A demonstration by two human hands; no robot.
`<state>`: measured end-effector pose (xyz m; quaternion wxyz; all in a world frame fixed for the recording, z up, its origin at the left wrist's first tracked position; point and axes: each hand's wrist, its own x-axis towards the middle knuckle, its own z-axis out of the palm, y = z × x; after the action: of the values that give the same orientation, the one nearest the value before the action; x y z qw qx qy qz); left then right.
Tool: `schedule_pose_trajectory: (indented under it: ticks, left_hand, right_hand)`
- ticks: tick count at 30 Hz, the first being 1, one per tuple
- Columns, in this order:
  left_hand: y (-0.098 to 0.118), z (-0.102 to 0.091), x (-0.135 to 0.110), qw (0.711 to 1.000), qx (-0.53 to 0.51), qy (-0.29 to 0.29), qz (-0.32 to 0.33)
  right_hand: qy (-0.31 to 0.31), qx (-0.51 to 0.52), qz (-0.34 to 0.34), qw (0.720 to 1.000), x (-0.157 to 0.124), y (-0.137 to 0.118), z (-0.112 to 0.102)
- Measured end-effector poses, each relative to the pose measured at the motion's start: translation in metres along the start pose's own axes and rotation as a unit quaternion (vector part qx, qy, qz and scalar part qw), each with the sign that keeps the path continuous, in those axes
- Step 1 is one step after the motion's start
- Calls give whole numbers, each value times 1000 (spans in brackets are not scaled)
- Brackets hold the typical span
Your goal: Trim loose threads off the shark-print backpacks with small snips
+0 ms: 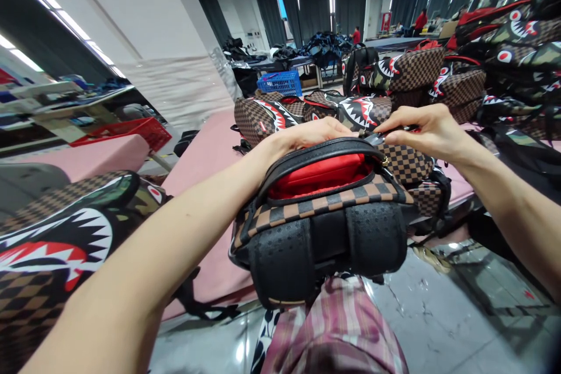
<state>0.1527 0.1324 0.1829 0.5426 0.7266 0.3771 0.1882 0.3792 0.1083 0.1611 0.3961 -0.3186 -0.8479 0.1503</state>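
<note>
A backpack (326, 239) with brown-and-black checks and black padded straps stands in front of me, top opening toward me. Its red lining (322, 176) shows through the zipped opening. My left hand (318, 132) lies across the far side of the opening, fingers closed on the bag there; their tips are partly hidden. At the right end of the opening, my right hand (421, 131) pinches a small shiny piece (374, 139), too small to name, close to the bag's edge. A gold-coloured zip pull (385, 160) hangs just below it.
A pink-covered table (205, 158) runs under the work. More shark-mouth backpacks (407, 70) are piled behind and to the right, and another backpack (65, 239) lies at left. A blue crate (280, 83), a red crate (127, 133) and a white pillar (175, 41) stand farther off.
</note>
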Motion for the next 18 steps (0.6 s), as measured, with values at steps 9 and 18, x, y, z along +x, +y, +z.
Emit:
schedule_pose_trajectory:
  ticks: [9,18]
  left_hand:
    - [2,2,-1,1000,-14,-4,-20]
    - [-1,1,0,1000,4,5,-15]
  right_hand:
    - [-21,-2,-39,999,8,0,2]
    - [-10,-7,-3,1000,1,2,-3]
